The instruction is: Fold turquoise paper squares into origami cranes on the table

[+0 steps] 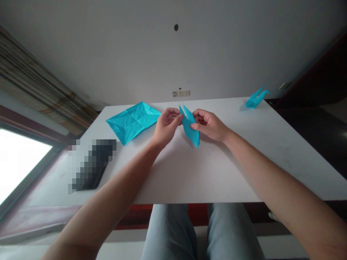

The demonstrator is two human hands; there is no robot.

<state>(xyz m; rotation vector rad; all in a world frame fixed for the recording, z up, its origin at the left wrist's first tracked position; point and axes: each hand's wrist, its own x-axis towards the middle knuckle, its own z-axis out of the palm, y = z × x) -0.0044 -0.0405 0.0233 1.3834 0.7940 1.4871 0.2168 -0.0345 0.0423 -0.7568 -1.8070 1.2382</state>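
A piece of folded blue origami paper (191,130) is held up between my two hands over the table. It is a narrow diamond with two points at the top, split by a slit, and one point at the bottom. My left hand (168,124) pinches its upper left edge between thumb and fingers. On the other side, my right hand (209,124) grips the right edge, thumb on the near face and fingers behind. Just left of my left hand, a creased, unfolded blue sheet (132,121) lies on the table.
A finished blue paper crane (256,99) stands at the white table's (173,180) far right corner. A dark, pixelated flat object (94,166) lies at the left edge. Behind the table is a wall with sockets (181,93); a curtain (40,79) and window are at left.
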